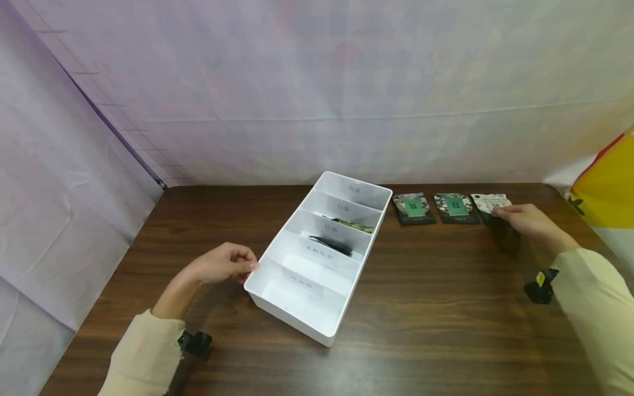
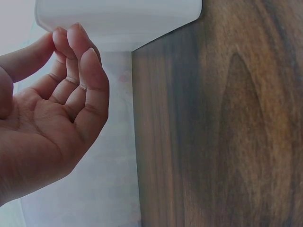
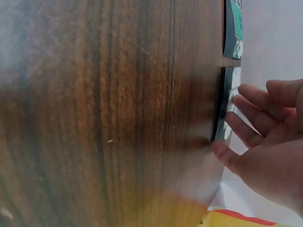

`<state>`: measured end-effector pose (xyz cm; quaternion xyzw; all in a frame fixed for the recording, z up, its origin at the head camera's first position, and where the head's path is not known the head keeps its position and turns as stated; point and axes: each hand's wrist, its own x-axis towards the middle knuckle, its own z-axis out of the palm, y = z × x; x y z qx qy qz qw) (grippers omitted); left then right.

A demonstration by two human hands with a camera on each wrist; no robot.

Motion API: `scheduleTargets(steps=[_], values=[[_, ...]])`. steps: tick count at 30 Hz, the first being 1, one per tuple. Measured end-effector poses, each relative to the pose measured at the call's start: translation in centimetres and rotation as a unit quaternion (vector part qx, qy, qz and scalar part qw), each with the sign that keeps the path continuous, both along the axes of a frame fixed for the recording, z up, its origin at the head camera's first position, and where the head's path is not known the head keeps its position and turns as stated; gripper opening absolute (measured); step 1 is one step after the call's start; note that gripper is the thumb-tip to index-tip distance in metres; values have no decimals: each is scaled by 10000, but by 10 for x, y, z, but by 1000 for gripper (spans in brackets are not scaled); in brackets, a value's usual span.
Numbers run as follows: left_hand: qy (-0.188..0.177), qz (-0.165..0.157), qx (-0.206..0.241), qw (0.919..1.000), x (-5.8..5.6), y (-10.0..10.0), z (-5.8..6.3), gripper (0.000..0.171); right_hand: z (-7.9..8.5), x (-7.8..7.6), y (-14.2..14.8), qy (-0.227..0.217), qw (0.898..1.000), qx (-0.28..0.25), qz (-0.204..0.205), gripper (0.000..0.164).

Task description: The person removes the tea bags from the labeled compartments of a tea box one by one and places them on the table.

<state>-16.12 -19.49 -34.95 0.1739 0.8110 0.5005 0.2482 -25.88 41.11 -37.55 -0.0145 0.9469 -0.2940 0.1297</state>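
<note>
A long white divided box (image 1: 292, 322) stands at a slant on the table. My left hand (image 1: 225, 264) is at its near left side, with thumb and bent fingers pinching the rim; in the left wrist view the left hand (image 2: 71, 94) has its fingertips right at the white wall. Far to the right, my right hand (image 1: 527, 223) reaches over a black-and-white packet (image 1: 487, 202), the rightmost of three in a row. In the right wrist view, the loosely spread fingers of the right hand (image 3: 270, 123) touch that packet, the thumb apart from them.
Two packets with green labels, a left one (image 1: 415, 208) and a middle one (image 1: 455, 206), lie between box and right hand. Inside the box are a dark packet (image 1: 331, 245) and a green-yellow packet (image 1: 354, 224). A pale curtain (image 1: 297, 99) hangs behind the wooden table (image 1: 421, 324).
</note>
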Motion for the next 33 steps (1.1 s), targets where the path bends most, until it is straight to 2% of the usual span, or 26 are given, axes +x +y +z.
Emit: scheduleTargets(steps=[7, 11, 16, 22, 27, 33], values=[[46, -41, 17, 10000, -1, 0, 0, 14, 0, -2, 4, -198, 9998, -71, -47, 63], [70, -59, -4, 10000, -1, 0, 1, 14, 5, 1, 2, -75, 9999, 90, -53, 60], [57, -38, -22, 10000, -1, 1, 1, 14, 11, 3, -1, -153, 9999, -22, -75, 62], [53, -25, -34, 10000, 0, 1, 1, 14, 23, 4, -9, -45, 9998, 163, 79, 69], [57, -28, -66, 10000, 0, 1, 2, 14, 34, 4, -20, 142, 9993, 190, 293, 69], [49, -21, -56, 10000, 0, 1, 2, 14, 55, 8, -42, 35, 9987, 184, 473, 77]])
